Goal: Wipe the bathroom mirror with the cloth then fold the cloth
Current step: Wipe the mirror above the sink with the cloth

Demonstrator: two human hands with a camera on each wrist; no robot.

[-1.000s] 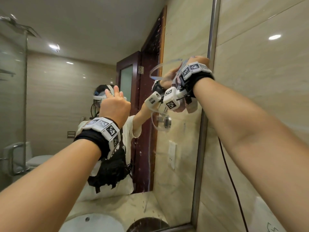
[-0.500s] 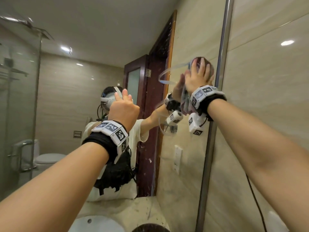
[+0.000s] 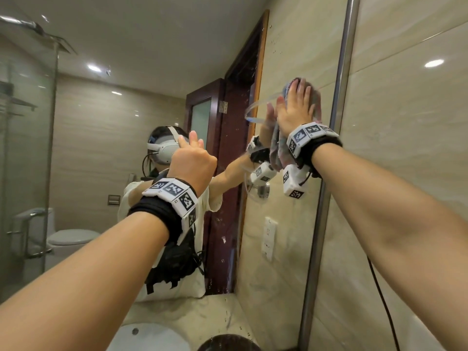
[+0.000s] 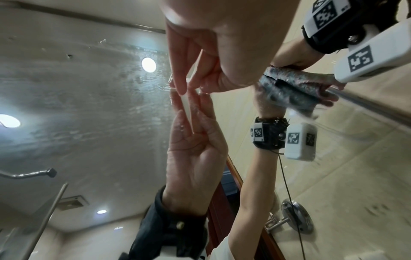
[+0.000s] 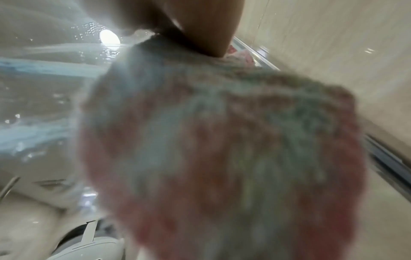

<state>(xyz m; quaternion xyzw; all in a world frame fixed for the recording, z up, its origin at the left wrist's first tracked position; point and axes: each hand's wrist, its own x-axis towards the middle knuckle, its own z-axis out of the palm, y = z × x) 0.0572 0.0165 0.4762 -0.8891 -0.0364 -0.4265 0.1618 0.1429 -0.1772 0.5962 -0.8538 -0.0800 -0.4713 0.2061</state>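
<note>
Both hands are raised against the bathroom mirror [image 3: 177, 79]. High up, just beside the metal frame strip [image 3: 340, 79] at the mirror's right edge, the right hand [image 3: 296, 110] lies flat, fingers straight and slightly spread, pressing the cloth [image 3: 278, 148] against the glass. That cloth — a fuzzy thing mottled in pink, grey and pale blue-green — shows above the fingertips and hangs in a loose fold below the wrist, next to the white marker block strapped there. From the right wrist view the cloth [image 5: 222, 149] fills most of the picture, blurred, with wet streaks and droplets on the glass to its left. A curved smear on the mirror arcs leftward from the right hand in the head view. Lower and to the left, the left hand [image 3: 191, 160] is held up with its fingers extended toward the glass; in the left wrist view its fingertips [image 4: 181, 88] meet their own reflection, so they touch the mirror, fingers straight and close together, holding nothing. That same view shows the cloth [image 4: 289, 88] bunched under the right hand, near the frame. Reflected in the mirror are a person wearing a white headset [image 3: 163, 148], a dark wooden door [image 3: 228, 188], a toilet [image 3: 68, 239] and a glass shower screen [image 3: 27, 148]. Beige tiled wall [image 3: 410, 122] lies to the right of the frame, and at the bottom a white basin [image 3: 152, 338] sits in a pale stone counter.
</note>
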